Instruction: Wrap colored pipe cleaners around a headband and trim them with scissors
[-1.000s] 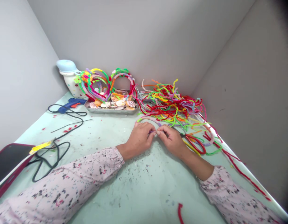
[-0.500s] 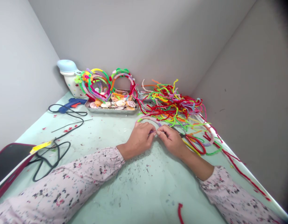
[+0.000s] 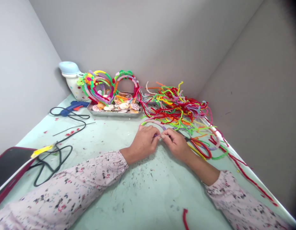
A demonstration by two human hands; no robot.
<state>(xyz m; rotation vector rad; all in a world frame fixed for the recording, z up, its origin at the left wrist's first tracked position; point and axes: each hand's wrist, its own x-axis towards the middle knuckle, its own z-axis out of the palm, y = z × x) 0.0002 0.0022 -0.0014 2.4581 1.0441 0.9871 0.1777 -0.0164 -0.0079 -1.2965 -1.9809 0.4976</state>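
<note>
My left hand (image 3: 146, 140) and my right hand (image 3: 176, 142) meet fingertip to fingertip over the middle of the table. A short bit of purple pipe cleaner (image 3: 156, 135) shows in the pinch of my left fingers. The thumb and forefinger of my right hand are closed at the same spot, where the strand seems to end. Just behind both hands curves a pipe-cleaner-wrapped arc (image 3: 154, 121) in green, pink and purple; my hands partly cover it. Red-handled scissors (image 3: 203, 148) lie beside my right hand, their blades partly hidden.
Behind my right hand spreads a tangled pile of pipe cleaners (image 3: 176, 105). A metal tray (image 3: 114, 114) holds shells and wrapped headbands (image 3: 125, 76). To the left are a blue glue gun (image 3: 73, 107), its black cord, a white cup (image 3: 74, 84) and a red-edged dark device (image 3: 13, 163).
</note>
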